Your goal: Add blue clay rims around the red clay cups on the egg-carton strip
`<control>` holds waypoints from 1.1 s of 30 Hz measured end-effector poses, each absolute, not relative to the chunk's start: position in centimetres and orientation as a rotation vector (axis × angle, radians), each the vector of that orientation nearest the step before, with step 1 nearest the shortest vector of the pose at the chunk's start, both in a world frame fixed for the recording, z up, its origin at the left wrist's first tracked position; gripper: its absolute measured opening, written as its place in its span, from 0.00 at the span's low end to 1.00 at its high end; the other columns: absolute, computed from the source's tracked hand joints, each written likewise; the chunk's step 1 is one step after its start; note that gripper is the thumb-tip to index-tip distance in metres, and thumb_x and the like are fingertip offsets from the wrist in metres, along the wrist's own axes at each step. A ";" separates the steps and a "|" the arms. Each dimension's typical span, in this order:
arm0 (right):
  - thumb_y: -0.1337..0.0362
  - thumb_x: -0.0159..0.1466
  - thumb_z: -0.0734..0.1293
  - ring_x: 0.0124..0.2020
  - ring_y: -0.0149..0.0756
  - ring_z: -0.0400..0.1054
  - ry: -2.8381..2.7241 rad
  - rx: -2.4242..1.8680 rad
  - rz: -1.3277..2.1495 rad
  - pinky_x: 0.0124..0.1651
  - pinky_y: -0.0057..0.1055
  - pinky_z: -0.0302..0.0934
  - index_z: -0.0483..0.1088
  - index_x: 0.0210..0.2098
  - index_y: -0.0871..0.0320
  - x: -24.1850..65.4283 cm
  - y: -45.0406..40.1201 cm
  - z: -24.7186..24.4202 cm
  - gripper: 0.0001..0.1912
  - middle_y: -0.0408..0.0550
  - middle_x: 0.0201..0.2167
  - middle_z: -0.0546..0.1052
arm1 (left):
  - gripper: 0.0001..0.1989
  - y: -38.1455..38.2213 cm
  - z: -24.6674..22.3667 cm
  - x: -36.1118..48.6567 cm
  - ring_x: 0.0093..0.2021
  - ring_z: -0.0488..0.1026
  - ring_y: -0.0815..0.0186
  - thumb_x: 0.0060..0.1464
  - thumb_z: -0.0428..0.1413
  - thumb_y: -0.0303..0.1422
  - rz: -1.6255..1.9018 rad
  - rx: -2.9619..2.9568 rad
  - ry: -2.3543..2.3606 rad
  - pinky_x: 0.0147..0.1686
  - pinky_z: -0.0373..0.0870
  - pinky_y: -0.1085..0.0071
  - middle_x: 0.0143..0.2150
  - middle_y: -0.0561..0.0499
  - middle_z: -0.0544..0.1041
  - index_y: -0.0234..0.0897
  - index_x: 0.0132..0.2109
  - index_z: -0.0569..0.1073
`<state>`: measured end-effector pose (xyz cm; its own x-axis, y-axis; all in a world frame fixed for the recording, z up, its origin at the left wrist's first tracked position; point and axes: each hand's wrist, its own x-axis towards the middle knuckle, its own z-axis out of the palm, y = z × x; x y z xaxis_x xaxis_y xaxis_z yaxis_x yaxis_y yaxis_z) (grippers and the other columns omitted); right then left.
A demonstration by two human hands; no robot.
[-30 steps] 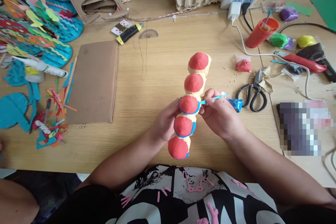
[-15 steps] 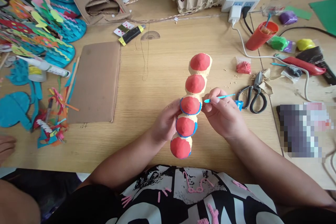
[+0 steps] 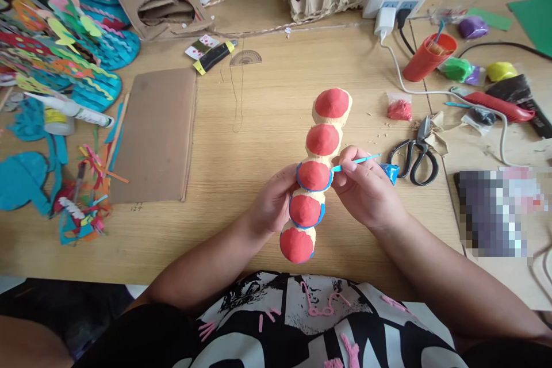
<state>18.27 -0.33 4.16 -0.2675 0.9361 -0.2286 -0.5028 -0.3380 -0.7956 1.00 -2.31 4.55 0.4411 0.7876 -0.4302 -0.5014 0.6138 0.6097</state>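
My left hand [image 3: 276, 198] grips a strip of egg carton cups [image 3: 322, 141] by its left side, holding it above the table. Red clay caps the top of each cup, and blue clay edges the lower ones, most fully around the middle cup. A thin light-blue clay tool [image 3: 362, 160] is pinched between the thumb and fingers of my right hand [image 3: 364, 184]. Its tip touches or nearly touches the right edge of the middle cup. Behind my right hand, a blue clay packet [image 3: 390, 172] is partly hidden.
Black-handled scissors [image 3: 416, 155] lie right of my hands, near a red clay packet [image 3: 399, 108]. An orange cup [image 3: 430, 57], a power strip [image 3: 395, 0] and its white cable are farther back. Cardboard [image 3: 150, 135] and paper scraps [image 3: 88, 207] occupy the left.
The tool's tip has moved in against the middle cup's right edge. The carton strip's far end has tilted slightly right. Another person's hand at the left edge has gone out of view.
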 end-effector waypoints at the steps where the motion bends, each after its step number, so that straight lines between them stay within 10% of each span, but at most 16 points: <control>1: 0.55 0.58 0.78 0.25 0.29 0.56 -0.742 -0.866 1.790 0.32 0.30 0.55 0.69 0.29 0.53 18.2 -0.3 4.2 0.15 0.37 0.21 0.66 | 0.21 -2.3 4.6 1.0 0.22 0.55 0.71 0.61 0.57 0.48 0.827 0.425 0.765 0.25 0.53 0.68 0.23 0.53 0.60 0.38 0.28 0.65; 33: 0.47 0.60 0.75 0.34 0.35 0.70 -0.728 -0.869 2.026 0.41 0.36 0.66 0.77 0.33 0.53 18.1 -0.1 3.3 0.16 0.44 0.31 0.77 | 0.13 -2.5 2.4 1.7 0.32 0.70 0.68 0.60 0.64 0.42 1.142 0.435 0.706 0.33 0.68 0.71 0.31 0.51 0.75 0.37 0.35 0.78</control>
<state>18.06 -0.12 3.32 -0.4465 0.8356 -0.3201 -0.4405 -0.5166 -0.7342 1.73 -2.50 2.38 0.2387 0.9285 -0.2846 -0.6691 0.3696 0.6448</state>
